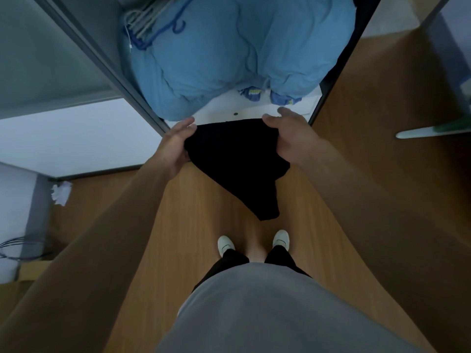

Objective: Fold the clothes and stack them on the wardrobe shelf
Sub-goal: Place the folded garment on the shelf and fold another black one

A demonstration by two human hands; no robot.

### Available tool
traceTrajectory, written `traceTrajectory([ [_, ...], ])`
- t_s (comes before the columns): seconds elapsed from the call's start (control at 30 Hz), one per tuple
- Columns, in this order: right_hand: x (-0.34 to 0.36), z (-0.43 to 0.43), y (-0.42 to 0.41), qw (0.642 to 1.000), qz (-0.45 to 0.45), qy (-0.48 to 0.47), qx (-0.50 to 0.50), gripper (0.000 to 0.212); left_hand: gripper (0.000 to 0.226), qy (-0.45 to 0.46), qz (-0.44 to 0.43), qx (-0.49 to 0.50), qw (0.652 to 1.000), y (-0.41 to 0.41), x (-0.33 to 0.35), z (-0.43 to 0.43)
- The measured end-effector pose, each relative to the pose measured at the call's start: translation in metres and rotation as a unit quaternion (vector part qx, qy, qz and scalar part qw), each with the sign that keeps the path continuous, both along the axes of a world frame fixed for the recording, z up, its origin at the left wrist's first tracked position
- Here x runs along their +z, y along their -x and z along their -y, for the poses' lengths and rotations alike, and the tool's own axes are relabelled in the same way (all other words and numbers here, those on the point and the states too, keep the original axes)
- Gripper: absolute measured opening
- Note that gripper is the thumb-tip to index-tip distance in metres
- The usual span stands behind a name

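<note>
A black garment (235, 159) hangs in front of me, gathered at the top and drooping to a point above my feet. My left hand (175, 146) grips its upper left edge and my right hand (290, 135) grips its upper right edge. Both hands are just short of the white wardrobe shelf (254, 110). The garment's top edge reaches the shelf's front lip; I cannot tell if it rests on it.
A large blue duvet (229, 54) fills most of the shelf, with blue and white hangers (153, 24) on it and small blue patterned items (251, 94) at its front. Sliding door frames flank the opening. Crumpled paper (61, 193) lies on the wooden floor at left.
</note>
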State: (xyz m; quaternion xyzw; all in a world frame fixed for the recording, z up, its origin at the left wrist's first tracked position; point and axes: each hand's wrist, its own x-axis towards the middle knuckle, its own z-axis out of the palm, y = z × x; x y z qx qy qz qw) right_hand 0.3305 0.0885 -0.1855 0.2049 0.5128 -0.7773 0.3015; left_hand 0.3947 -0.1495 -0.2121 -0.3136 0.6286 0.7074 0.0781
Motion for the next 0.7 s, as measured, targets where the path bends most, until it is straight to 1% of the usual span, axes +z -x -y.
traceTrajectory([
  [0.03,0.002,-0.004,0.001,1.000,-0.012,0.002,0.005,0.056,0.032,0.004,-0.009,-0.003,1.000,0.001,-0.001,-0.003],
  [0.13,0.006,-0.016,0.001,0.997,-0.059,-0.038,0.041,0.034,0.031,0.026,-0.040,-0.001,0.999,0.006,-0.002,-0.013],
  [0.17,0.007,-0.020,0.001,0.994,-0.073,-0.058,0.048,0.030,0.031,0.029,-0.046,-0.003,0.999,0.008,0.000,-0.016],
  [0.27,0.006,-0.033,0.004,0.985,-0.104,-0.110,0.084,0.026,0.033,0.033,-0.055,-0.018,0.998,0.014,0.004,-0.024],
  [0.37,0.005,-0.042,0.006,0.981,-0.114,-0.114,0.111,0.025,0.035,0.046,-0.065,-0.023,0.997,0.020,0.011,-0.030],
  [0.43,0.003,-0.044,0.008,0.972,-0.138,-0.135,0.133,0.023,0.035,0.063,-0.069,-0.024,0.995,0.024,0.016,-0.033],
  [0.5,0.004,-0.046,0.011,0.951,-0.176,-0.190,0.170,0.025,0.033,0.077,-0.074,-0.020,0.994,0.027,0.020,-0.035],
  [0.53,0.005,-0.047,0.014,0.935,-0.196,-0.221,0.195,0.030,0.032,0.084,-0.076,-0.014,0.993,0.029,0.022,-0.036],
  [0.63,0.012,-0.050,0.023,0.886,-0.238,-0.285,0.276,0.053,0.031,0.103,-0.085,0.018,0.991,0.032,0.028,-0.043],
  [0.7,0.018,-0.051,0.029,0.844,-0.258,-0.330,0.335,0.062,0.024,0.119,-0.091,0.019,0.989,0.033,0.033,-0.047],
])
